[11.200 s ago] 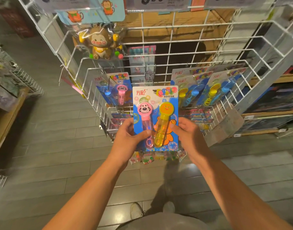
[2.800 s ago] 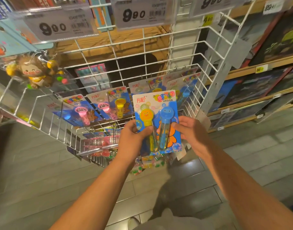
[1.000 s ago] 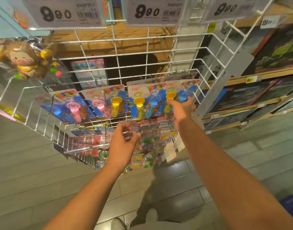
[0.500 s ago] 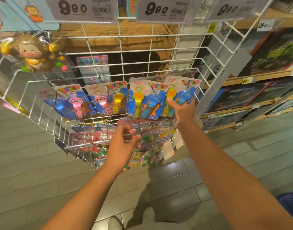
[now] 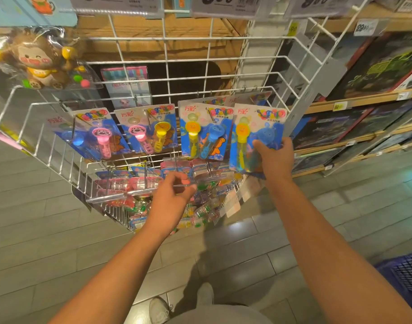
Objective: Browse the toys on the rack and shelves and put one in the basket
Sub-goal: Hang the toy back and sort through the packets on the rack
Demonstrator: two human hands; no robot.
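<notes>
White wire makes up the rack (image 5: 223,58), the largest thing here, with four bubble-wand cards hanging side by side from its hooks; lower down, a tray of small packets (image 5: 139,183) juts toward the person; the basket (image 5: 408,272) shows only as a blue corner at the lower right, well apart from the rack. The right hand (image 5: 273,157) grips the rightmost card (image 5: 256,139) at its lower edge, fingers wrapped behind and thumb in front, and the card is on or just at its hook; I cannot tell which. The left hand (image 5: 171,199) hovers over the tray, fingers loosely curled, holding nothing. The likely trouble: a sideways or downward pull could tear the card's hole or snag the hook; the swinging card might knock its neighbour (image 5: 203,134) loose; a low grip lets it flop.
</notes>
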